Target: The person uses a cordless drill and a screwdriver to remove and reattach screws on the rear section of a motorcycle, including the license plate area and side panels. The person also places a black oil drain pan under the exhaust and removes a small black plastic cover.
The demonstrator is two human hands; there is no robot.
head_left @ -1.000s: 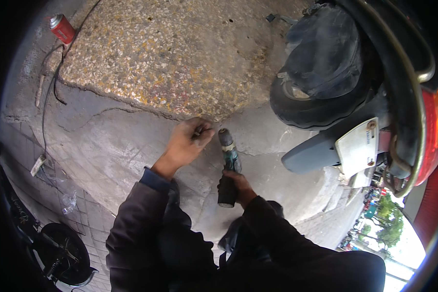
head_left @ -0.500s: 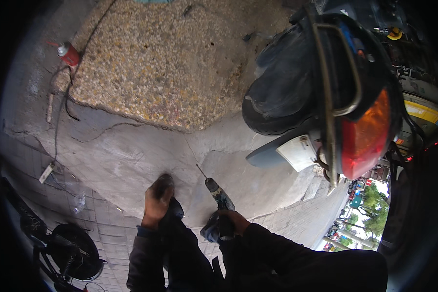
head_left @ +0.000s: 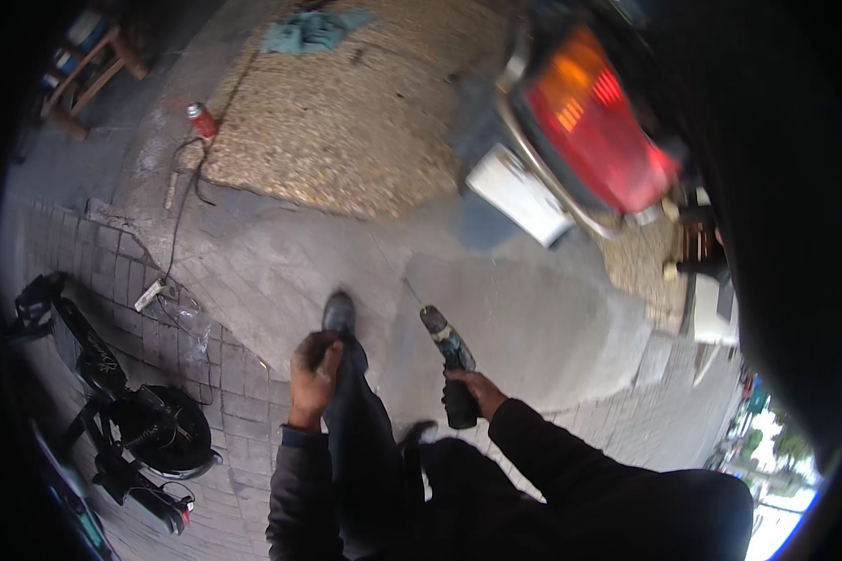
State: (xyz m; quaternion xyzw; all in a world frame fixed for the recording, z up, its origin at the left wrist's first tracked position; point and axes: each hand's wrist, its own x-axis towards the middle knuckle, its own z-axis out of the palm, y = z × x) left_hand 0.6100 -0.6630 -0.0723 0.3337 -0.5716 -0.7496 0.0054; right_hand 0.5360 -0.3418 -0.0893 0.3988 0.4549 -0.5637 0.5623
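My right hand (head_left: 477,391) grips a dark cordless drill (head_left: 449,360) by its handle, the thin bit pointing up and away over the grey concrete ground. My left hand (head_left: 311,369) is closed in a fist beside my dark trouser leg, just behind my black shoe (head_left: 339,313); whether something small sits inside the fist is hidden. Both forearms wear dark sleeves.
A motorbike's rear with a red tail light (head_left: 594,122) and white plate (head_left: 519,194) looms at the upper right. A pebbled slab (head_left: 346,122) lies ahead, with a red can (head_left: 201,120) and a cable (head_left: 173,234) at its left. Black gear (head_left: 131,421) sits on the paving at left.
The view has risen and swung, so the motorbike now sits higher and closer. My left hand left the ground and drew back to my leg. The drill stayed in my right hand.
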